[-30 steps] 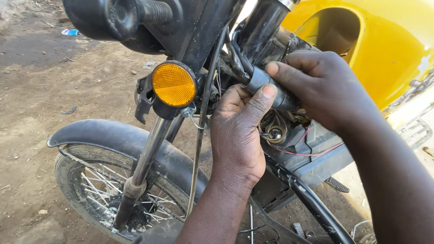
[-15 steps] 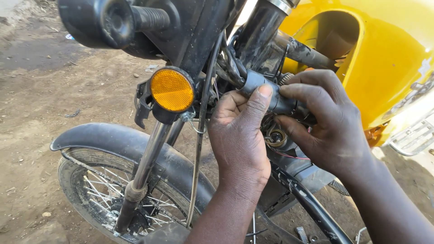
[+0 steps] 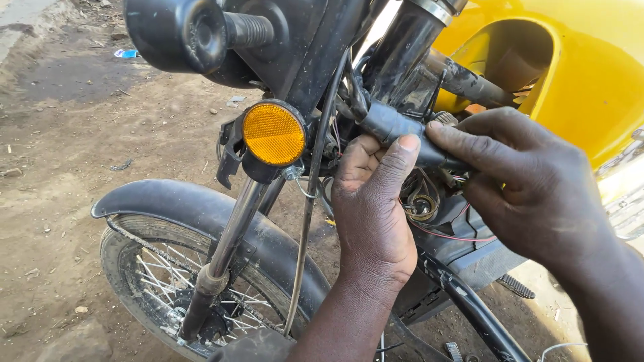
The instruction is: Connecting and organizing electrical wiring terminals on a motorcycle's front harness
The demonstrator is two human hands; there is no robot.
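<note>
Both hands work at the neck of a motorcycle, just behind the fork. The left hand [image 3: 372, 208] has its fingers [image 3: 396, 157] closed around a black taped bundle of cables [image 3: 396, 127], thumb pressed along its underside. The right hand [image 3: 530, 188] grips the same bundle further back, its fingers [image 3: 469, 147] clenched over the top.

Just below both sets of fingers hang thin red wires [image 3: 443, 231] and a small round fitting [image 3: 419, 204]. These are the likely trouble: a hard tug or twist on the bundle could strain the thin wires or pull one loose from its joint.

To the outside of the left fingers, a bare control cable [image 3: 308, 201] runs down past the orange reflector [image 3: 273, 134] toward the front wheel [image 3: 144, 275]; the wrist could snag it. The tape looks dusty, so a slip seems possible too.
</note>
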